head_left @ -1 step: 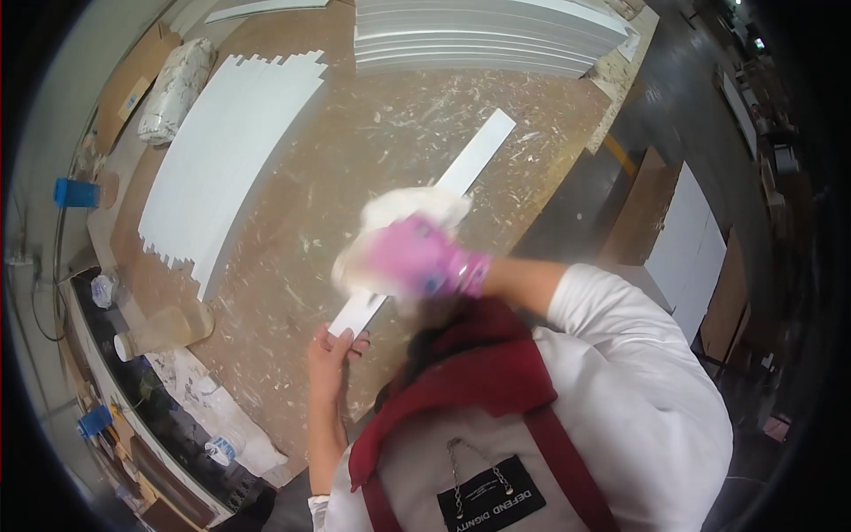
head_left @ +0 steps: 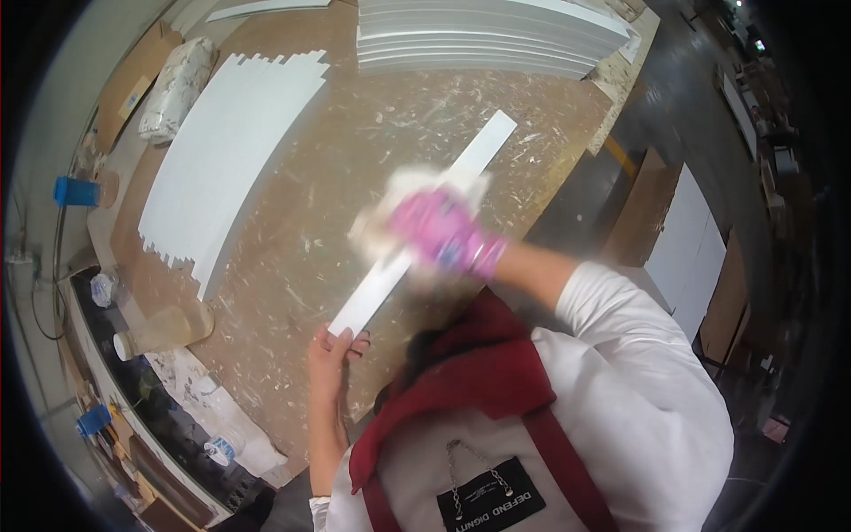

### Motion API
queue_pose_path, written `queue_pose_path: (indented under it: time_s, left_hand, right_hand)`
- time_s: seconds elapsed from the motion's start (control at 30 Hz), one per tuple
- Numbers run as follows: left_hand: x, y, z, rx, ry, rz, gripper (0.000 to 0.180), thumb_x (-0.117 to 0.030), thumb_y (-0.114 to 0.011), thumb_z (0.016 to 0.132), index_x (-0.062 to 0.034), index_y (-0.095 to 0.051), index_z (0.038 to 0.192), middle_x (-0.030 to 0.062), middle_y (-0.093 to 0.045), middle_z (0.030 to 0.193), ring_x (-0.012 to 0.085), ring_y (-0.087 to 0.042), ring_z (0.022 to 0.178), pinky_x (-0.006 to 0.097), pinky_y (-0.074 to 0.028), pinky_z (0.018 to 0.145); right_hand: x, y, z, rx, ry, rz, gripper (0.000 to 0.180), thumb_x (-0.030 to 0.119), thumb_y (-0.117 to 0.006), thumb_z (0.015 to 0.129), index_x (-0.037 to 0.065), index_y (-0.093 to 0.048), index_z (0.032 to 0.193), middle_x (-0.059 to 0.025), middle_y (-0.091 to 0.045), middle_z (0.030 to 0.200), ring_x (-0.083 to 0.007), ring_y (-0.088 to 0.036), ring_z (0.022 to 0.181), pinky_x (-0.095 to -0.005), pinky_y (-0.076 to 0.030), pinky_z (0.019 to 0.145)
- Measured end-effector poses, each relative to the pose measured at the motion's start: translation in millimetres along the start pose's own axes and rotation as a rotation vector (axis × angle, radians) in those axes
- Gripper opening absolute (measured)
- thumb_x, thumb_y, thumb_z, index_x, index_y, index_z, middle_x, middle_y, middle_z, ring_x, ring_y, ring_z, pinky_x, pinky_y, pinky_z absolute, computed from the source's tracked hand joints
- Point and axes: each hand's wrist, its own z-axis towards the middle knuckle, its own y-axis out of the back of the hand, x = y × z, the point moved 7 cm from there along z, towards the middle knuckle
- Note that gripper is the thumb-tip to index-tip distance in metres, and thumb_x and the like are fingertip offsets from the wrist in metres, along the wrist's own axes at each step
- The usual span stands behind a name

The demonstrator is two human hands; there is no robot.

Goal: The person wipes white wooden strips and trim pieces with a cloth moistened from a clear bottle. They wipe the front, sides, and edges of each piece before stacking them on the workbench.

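Pinched at its near end by the bare left hand (head_left: 331, 348), the white strip (head_left: 370, 294) stretches away from that hold, beneath a cream cloth (head_left: 415, 181) gripped in the gloved right hand (head_left: 441, 230); probably light, stiff and smooth, it is best held by its edges

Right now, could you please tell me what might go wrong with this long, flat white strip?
The long white strip could swivel, since the bare left hand grips it only at its near end. The bunched off-white cloth under the pink-gloved right hand might drag it sideways. Pale flecks on the brown tabletop could mark its underside if any are loose or wet, which I cannot tell.
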Motion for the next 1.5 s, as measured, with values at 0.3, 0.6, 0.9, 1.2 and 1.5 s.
queue_pose_path:
  time_s: [0.3,0.6,0.9,1.2,1.5]
  left_hand:
    - [-0.4,-0.8,8.0,-0.028,0.084,-0.066,0.032,-0.017,-0.063,0.089,-0.0001,-0.054,0.114,0.0139,-0.069,0.090,0.0157,-0.066,0.071,0.024,-0.049,0.060]
    - [-5.0,-5.2,8.6,0.030,0.066,-0.065,0.031,-0.018,-0.060,0.092,0.0003,-0.054,0.115,0.0135,-0.070,0.089,0.0151,-0.068,0.071,0.020,-0.052,0.056]
    - [-2.7,-4.6,6.5,-0.005,0.070,-0.096,0.028,-0.017,-0.059,0.092,0.0000,-0.055,0.114,0.0135,-0.070,0.087,0.0153,-0.068,0.070,0.020,-0.053,0.056]
    - [-0.1,-2.2,7.4,-0.010,0.073,-0.110,0.031,-0.018,-0.063,0.089,-0.0004,-0.056,0.113,0.0132,-0.069,0.086,0.0162,-0.067,0.070,0.022,-0.050,0.059]
    - [-0.3,-0.3,4.7,0.000,0.064,-0.098,0.030,-0.020,-0.062,0.090,-0.0016,-0.056,0.112,0.0108,-0.069,0.084,0.0152,-0.067,0.070,0.022,-0.051,0.059]
  right_hand:
    - [-37.0,50.8,-15.9,-0.156,0.112,0.347,0.032,0.032,-0.064,0.073,0.016,-0.063,0.101,-0.0032,-0.063,0.080,-0.0193,-0.062,0.070,-0.0379,-0.050,0.062]
    - [-148.9,28.5,-50.0,-0.150,-0.397,-0.062,0.028,0.016,-0.049,0.088,0.014,-0.059,0.113,-0.0071,-0.062,0.096,-0.0235,-0.063,0.086,-0.0385,-0.051,0.069]
    - [-131.8,27.2,-49.9,-0.090,-0.226,0.099,0.034,0.015,-0.061,0.074,0.011,-0.060,0.107,-0.0110,-0.061,0.100,-0.0277,-0.060,0.091,-0.0416,-0.050,0.075]
    - [-47.9,28.3,-41.2,-0.113,0.027,0.193,0.024,0.014,-0.054,0.084,0.017,-0.061,0.106,-0.0043,-0.063,0.091,-0.0212,-0.064,0.082,-0.0372,-0.052,0.069]
    - [-46.2,42.9,-36.7,-0.159,0.158,0.290,0.028,0.017,-0.059,0.079,0.015,-0.060,0.107,-0.0043,-0.063,0.094,-0.0218,-0.065,0.083,-0.0354,-0.052,0.067]
